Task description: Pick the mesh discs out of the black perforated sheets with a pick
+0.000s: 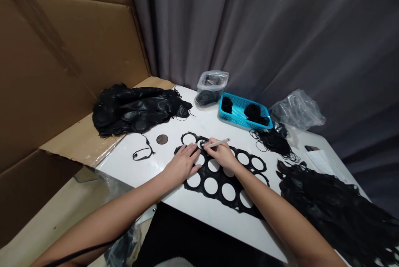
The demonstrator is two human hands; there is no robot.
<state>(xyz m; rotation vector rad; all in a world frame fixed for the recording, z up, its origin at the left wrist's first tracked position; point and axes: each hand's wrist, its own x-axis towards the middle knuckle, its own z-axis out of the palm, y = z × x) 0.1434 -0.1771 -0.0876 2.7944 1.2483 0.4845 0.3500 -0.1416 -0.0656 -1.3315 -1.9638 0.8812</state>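
A black rubber sheet (pixel 220 180) with rows of round holes lies flat on the white table. My left hand (pixel 183 163) rests on its left end, fingers stretched out over the sheet. Gripped in my right hand (pixel 220 154) is a white pen-like tool (pixel 218 143), slanting up to the right. Its lower end is at a hole in the upper row, where thin black rings (pixel 202 143) show near my fingertips. My right forearm covers part of the sheet's right half. A dark round disc (pixel 162 139) and a loose black strip (pixel 144 153) lie to the left.
A pile of black sheets (pixel 137 109) sits back left beside cardboard (pixel 77 144). Behind are a clear container (pixel 212 86) and a blue basket (pixel 245 113) holding black rings. Thin black rings (pixel 274 142), a plastic bag (pixel 299 111) and a heap of black scrap sheets (pixel 333 209) lie right.
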